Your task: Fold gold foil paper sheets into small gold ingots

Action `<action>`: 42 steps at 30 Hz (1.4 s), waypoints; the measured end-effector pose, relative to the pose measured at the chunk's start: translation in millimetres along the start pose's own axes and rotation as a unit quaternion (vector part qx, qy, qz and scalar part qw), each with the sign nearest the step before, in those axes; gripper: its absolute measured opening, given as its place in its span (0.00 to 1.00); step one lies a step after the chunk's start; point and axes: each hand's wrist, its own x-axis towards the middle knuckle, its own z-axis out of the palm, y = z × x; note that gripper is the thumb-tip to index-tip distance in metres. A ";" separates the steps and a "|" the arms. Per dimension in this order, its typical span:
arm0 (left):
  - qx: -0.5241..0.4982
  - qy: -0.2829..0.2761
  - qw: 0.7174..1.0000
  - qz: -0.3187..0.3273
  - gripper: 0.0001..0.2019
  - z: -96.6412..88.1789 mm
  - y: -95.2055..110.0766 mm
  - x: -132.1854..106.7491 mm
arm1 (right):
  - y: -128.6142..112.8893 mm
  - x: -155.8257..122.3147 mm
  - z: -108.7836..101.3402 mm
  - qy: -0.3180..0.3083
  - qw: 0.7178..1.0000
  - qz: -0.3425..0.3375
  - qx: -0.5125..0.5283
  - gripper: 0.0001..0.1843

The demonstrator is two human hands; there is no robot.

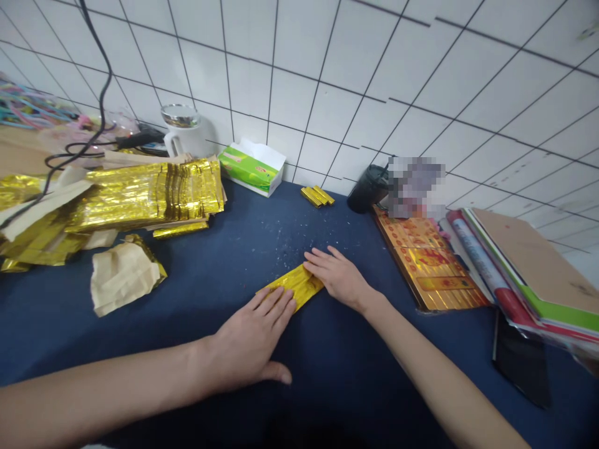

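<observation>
A flat strip of gold foil paper point(303, 284) lies at a slant on the dark blue tabletop point(224, 262). My left hand point(255, 333) rests open on its left end, fingers stretched over the foil and thumb out to the side. On the right end lie the fingers of my right hand point(339, 277), also stretched out flat. Both hands hide the strip's ends. A crumpled piece of foil paper point(124, 274), pale side up, sits to the left of my left hand. Small folded gold pieces point(318, 196) lie further back near the wall.
Stacked gold foil sheets point(145, 193) cover the back left, with a black cable point(105, 81) hanging over them. Along the tiled wall stand a white mug point(189, 134), a green tissue pack point(253, 165) and a black cup point(367, 190). Orange-gold packets point(435, 268), books point(538, 268) and a phone-like black object point(521, 358) lie right.
</observation>
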 end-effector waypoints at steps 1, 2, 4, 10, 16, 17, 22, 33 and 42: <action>0.010 0.007 1.000 -0.012 0.48 -0.1 5.5 4.3 | 2.4 3.6 -0.8 0.003 1.000 0.011 0.003 0.20; 0.023 0.010 0.999 -0.023 0.48 0.1 10.3 8.0 | 3.6 5.6 -1.5 0.007 1.000 0.026 0.011 0.20; 0.042 0.005 0.999 -0.031 0.49 1.1 17.2 12.6 | 2.1 4.1 -3.6 0.021 0.997 0.069 0.041 0.22; 0.064 0.002 0.997 -0.030 0.49 3.1 18.3 10.8 | -27.1 -8.8 -14.6 0.117 0.979 0.119 0.113 0.20; 0.056 0.000 0.998 -0.037 0.49 2.2 17.5 8.4 | -47.3 -1.8 -6.5 0.000 0.996 0.079 0.044 0.22; 0.055 0.001 0.998 -0.038 0.49 2.4 17.7 8.3 | -47.7 -1.6 -4.1 -0.004 0.996 0.080 0.037 0.23; 0.038 0.001 0.999 -0.032 0.47 0.7 12.3 7.2 | -45.1 -5.5 0.6 -0.006 0.997 0.073 0.035 0.23; 0.030 -0.022 0.999 -0.015 0.45 1.9 2.0 4.8 | -21.1 -10.7 0.5 0.097 0.962 0.250 0.059 0.19; 0.027 -0.017 0.999 -0.007 0.45 1.0 1.8 3.9 | 5.8 3.1 -18.3 -0.042 0.857 0.360 0.366 0.12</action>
